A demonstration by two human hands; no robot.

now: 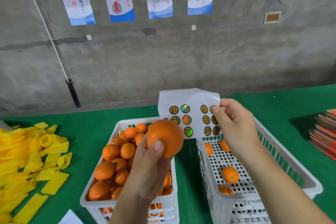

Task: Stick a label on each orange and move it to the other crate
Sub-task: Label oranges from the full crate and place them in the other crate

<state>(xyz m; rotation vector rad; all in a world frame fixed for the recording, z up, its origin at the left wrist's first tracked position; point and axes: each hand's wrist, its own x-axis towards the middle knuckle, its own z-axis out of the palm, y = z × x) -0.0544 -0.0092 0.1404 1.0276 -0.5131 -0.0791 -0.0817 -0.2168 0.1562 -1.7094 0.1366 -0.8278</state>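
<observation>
Done so far: four oranges lie in the right crate (269, 152), well apart on its perforated floor; whether they carry labels is too small to tell.
Left to do: the left crate (101, 203) is heaped nearly full of oranges, so most of the job remains, by my judgement.
Step in hand: picking a label for the held orange (165, 138), which shows no label on the side facing the camera.
Left hand (149, 167) grip: fingers and thumb curled round the held orange, lifted above the left crate's far end.
Right hand (234, 123) grip: thumb and fingers pinch the right edge of the sticker sheet (189, 103), above the right crate.
Sheet orientation: upright, face toward the camera, top corner curling.
Orange axis: near round, no clear long axis; stem end not visible.
Bench (91, 132): green cover under both crates.
</observation>
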